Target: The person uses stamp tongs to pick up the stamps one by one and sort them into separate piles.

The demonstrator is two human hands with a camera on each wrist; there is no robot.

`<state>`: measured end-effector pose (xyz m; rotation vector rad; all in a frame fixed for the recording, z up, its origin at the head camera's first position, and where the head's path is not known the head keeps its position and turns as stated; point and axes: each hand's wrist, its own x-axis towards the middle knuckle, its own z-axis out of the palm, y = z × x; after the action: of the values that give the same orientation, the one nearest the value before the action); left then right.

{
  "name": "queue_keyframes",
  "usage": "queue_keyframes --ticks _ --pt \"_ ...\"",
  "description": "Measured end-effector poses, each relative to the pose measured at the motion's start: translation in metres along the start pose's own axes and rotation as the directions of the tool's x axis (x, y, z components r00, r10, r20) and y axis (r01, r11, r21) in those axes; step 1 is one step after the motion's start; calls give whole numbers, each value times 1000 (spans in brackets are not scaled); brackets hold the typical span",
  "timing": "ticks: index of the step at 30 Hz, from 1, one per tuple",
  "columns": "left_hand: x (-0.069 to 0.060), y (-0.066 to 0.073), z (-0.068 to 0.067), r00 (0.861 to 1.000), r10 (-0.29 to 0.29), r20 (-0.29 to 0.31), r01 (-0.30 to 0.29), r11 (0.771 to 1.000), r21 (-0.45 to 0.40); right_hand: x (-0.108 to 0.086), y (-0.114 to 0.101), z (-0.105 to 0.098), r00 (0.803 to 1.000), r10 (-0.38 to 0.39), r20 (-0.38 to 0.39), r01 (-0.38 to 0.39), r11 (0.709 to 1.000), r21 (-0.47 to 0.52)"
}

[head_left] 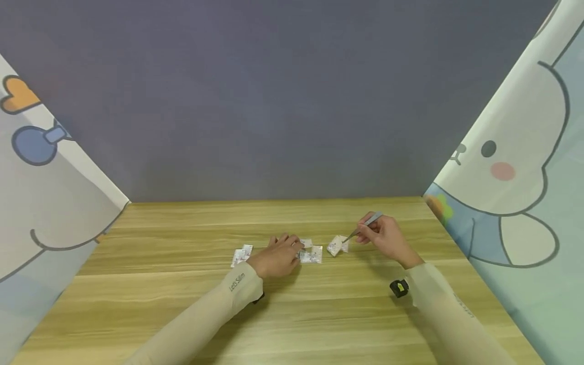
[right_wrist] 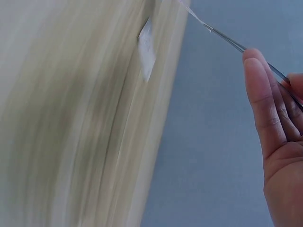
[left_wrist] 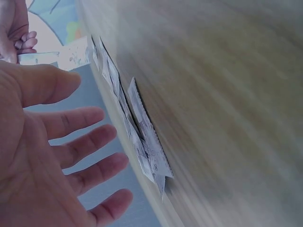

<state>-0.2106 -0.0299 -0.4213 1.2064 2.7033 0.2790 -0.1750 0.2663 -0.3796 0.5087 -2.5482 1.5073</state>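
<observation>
Right grip (head_left: 385,237) is pinched on tweezers (head_left: 374,218), likely so one packet (head_left: 334,246) can be held neatly above the desk (head_left: 324,309); more packets (head_left: 317,254) are laid beside the loosely spread left grip (head_left: 277,256).

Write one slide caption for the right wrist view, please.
Right hand holds tweezers gripping one packet; another packet lies on the table.

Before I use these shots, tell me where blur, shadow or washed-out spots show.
Head view: a soft shadow lies on the table beside the left sleeve. Left wrist view: the packet by the right hand looks washed out. Right wrist view: the loose packet is blurred, the tweezers crisper.
</observation>
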Motion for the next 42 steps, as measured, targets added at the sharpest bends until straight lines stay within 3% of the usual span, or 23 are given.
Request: queue_keyframes --ticks 10,16,20,27,35,42 --pt "-7 -2 -2 1000 4 -23 -5 1000 -10 3 9 -18 993 118 29 -117 993 -21" --pt "-9 -5 -2 1000 2 -19 -2 1000 -3 4 33 -18 986 162 43 -160 987 -33" --pt "-11 -7 -3 1000 -9 -9 9 1000 5 3 44 -16 991 134 17 -134 990 -40" --pt "-15 -15 -7 1000 -29 -12 28 999 -25 2 13 -18 996 88 -34 -91 992 -92" --pt "-23 -23 -7 999 -38 -28 37 999 -19 6 34 -15 998 64 -24 -66 992 -105" --pt "-29 -26 -12 998 -52 -27 51 999 -18 8 30 -2 999 37 10 -37 998 -47"
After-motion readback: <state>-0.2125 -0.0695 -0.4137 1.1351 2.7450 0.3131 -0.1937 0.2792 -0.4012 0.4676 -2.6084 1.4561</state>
